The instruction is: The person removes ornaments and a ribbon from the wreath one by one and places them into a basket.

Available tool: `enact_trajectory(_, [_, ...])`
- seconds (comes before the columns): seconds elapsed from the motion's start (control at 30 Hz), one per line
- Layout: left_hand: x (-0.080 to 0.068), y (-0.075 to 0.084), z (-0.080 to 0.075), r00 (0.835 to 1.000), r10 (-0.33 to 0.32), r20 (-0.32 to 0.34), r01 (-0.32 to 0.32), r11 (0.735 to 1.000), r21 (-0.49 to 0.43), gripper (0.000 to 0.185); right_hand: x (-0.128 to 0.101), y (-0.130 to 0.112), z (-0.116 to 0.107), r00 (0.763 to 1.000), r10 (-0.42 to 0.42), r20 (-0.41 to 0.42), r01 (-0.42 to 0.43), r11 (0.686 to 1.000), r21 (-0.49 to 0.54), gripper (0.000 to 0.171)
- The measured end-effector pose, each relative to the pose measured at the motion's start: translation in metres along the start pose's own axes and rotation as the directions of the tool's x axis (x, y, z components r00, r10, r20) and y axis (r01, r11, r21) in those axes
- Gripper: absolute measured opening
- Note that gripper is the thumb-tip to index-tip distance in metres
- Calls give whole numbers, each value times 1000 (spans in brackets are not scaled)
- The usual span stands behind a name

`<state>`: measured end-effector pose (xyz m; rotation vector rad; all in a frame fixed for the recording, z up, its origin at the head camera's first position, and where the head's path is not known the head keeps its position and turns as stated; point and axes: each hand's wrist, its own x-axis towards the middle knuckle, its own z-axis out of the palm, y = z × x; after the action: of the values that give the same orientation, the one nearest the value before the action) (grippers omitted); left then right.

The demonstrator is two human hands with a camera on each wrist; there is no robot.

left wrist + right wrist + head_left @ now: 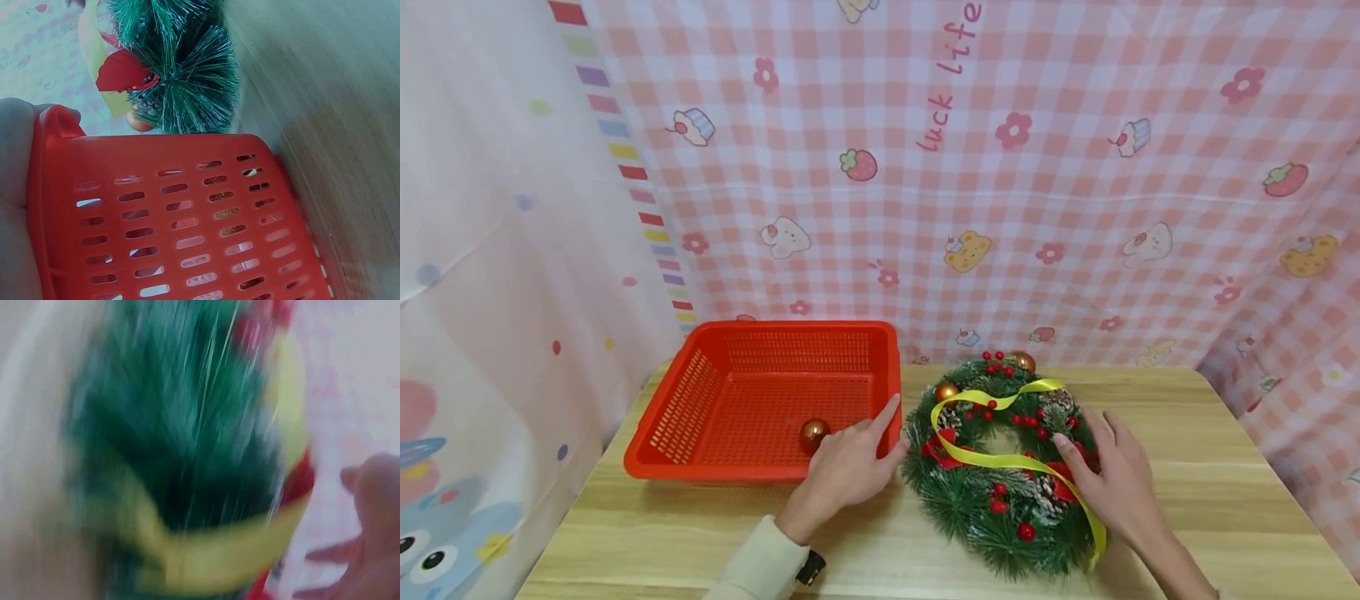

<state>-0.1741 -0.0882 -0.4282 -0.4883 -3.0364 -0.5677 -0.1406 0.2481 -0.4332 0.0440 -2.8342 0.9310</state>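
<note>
Head view tells most of it: from where I'm standing, the wreath (1009,482) lies flat on the bench (1217,475), just right of the red basket (722,472), yellow ribbon (992,460) draped loosely across it. Left hand (848,462) is at the basket's near right corner, index straight out over the rim, but can't tell if the hidden fingers grip. Right hand (1118,479) is by the wreath's right edge, fingers spread and grasping nothing afaict; right wrist view's too blurry to confirm contact. One shiny ball (810,435) sits in the basket. My guess: it's the ribbon-arranging step, and next calls for a light pinch on that ribbon without dragging the greenery.
</note>
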Motion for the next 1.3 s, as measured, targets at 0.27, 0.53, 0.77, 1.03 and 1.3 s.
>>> enact_trajectory(0.27, [0,1,0,1000,-1,-5,1,1000,-7,64,-12,-28,25,959,270,82,-261,959,-110,102])
enact_trajectory(0.53, [-1,2,1,1000,-17,-5,16,1000,-13,64,-5,-16,43,954,301,2,-300,952,-54,102])
enact_trajectory(0.77, [0,2,0,1000,-13,-2,13,1000,-12,64,-1,-5,44,970,243,17,-240,965,-110,104])
enact_trajectory(1.03, [0,1,1,1000,-15,-4,15,1000,1,65,7,13,38,999,45,14,-43,988,-146,97])
enact_trajectory(1.3, [0,1,1,1000,-6,-21,6,1000,4,65,17,30,27,992,-85,90,96,988,-125,90])
